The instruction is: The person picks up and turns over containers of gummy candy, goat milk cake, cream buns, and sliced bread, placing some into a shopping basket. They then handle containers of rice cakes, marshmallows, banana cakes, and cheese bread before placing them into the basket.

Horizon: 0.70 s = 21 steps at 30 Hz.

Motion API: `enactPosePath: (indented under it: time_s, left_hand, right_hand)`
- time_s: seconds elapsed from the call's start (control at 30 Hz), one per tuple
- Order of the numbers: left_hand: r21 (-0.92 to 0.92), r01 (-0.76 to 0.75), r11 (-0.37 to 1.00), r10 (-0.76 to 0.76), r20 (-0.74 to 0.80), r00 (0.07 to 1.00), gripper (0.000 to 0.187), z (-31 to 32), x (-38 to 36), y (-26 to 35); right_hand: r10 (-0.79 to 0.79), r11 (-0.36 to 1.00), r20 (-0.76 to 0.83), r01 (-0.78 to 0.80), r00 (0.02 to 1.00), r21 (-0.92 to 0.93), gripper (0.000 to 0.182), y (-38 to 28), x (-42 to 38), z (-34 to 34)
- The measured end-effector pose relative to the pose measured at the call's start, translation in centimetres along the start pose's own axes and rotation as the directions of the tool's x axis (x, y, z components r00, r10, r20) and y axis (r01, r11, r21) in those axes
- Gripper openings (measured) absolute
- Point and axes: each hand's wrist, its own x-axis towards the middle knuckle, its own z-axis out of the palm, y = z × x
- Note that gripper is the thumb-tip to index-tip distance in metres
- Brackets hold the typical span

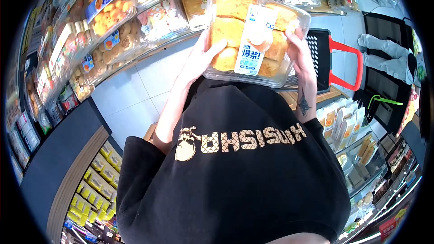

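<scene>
Both hands hold a clear plastic box of golden bread pieces [235, 31] in front of my chest. A white and blue label with a picture runs down the lid's middle. My left hand [196, 61] grips the box's left side, with the thumb lying on the lid. My right hand [299, 49] clasps the right side, and a small tattoo shows on that forearm. Below the box, my black shirt with gold lettering [235, 162] fills the lower view.
Shelves of packaged pastries and cakes [113, 22] run across the top and left. A black shopping basket with a red handle [337, 58] sits behind the box to the right. Another person's legs in light grey trousers [389, 56] are at far right. Yellow packs [97, 185] line a low shelf.
</scene>
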Motion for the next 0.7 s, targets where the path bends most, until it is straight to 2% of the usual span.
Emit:
enactPosePath:
  time_s: [0.03, 0.1, 0.17, 0.33, 0.5, 0.6, 0.7]
  left_hand:
    - [0.019, -0.074, 0.997, 0.074, -0.009, 0.997, 0.055, 0.0, -0.5, 0.5]
    - [0.003, -0.11, 0.994, 0.11, -0.07, 0.992, 0.054, -0.3, -2.1, 1.3]
    - [-0.057, -0.155, 0.986, 0.149, -0.101, 0.984, 0.052, -0.4, -3.8, 2.3]
    - [0.021, -0.143, 0.99, 0.144, -0.176, 0.974, 0.049, -2.3, -6.6, 1.7]
    - [-0.009, -0.15, 0.989, 0.144, -0.221, 0.964, 0.05, -3.1, -8.0, 0.9]
    - [0.005, -0.101, 0.995, 0.099, -0.256, 0.962, 0.048, -3.7, -8.2, 0.2]
    - [0.093, -0.127, 0.988, 0.149, -0.29, 0.946, 0.045, -4.0, -8.0, -0.1]
  right_hand:
    - [-0.011, 1.0, 0.013, 0.011, 1.0, -0.026, 0.056, -0.7, -0.6, 0.7]
    - [-0.062, 0.996, 0.059, 0.066, 0.996, -0.067, 0.056, -1.8, -1.8, 2.4]
    - [-0.079, 0.976, 0.049, 0.087, 0.996, -0.198, 0.059, -2.3, -2.8, 4.2]
    - [-0.064, 0.936, 0.117, 0.1, 0.991, -0.338, 0.068, -2.2, -3.8, 6.5]
    - [-0.035, 0.914, 0.174, 0.102, 0.984, -0.392, 0.073, -0.9, -4.0, 6.2]
    - [-0.022, 0.912, 0.199, 0.101, 0.98, -0.397, 0.073, -0.6, -4.1, 6.8]
    - [0.002, 0.907, 0.185, 0.076, 0.983, -0.414, 0.072, -0.9, -4.0, 7.6]
